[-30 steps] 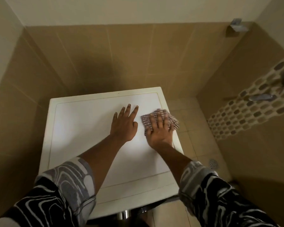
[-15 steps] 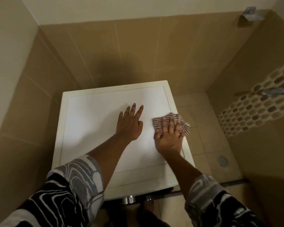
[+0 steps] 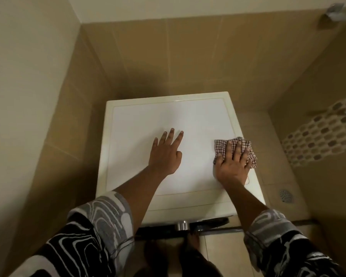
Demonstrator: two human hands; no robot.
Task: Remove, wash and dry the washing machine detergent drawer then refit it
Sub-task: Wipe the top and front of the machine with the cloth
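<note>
**Wiping the lid, drawer out of sight**

I am looking straight down on the washing machine (image 3: 168,124), and both hands are on its white top. My left hand (image 3: 165,156) lies flat near the middle of the lid with its fingers spread, holding nothing. My right hand (image 3: 233,164) presses a checked cloth (image 3: 221,147) flat against the lid's right edge, fingers straight and fanned over the fabric; part of the cloth hangs off that side.

I cannot see the detergent drawer. The machine's front face is hidden under the lid's front lip, where only a chrome knob (image 3: 181,225) and a dark strip show. So I cannot tell whether the drawer is out, washed or back in. Wiping the top looks to me like either a finishing touch or a side job.

To the machine's right, the tiled floor holds a round drain (image 3: 286,195). A bare foot (image 3: 194,239) stands just in front of the machine. Tiled walls close in behind and to the left, leaving little room there.
</note>
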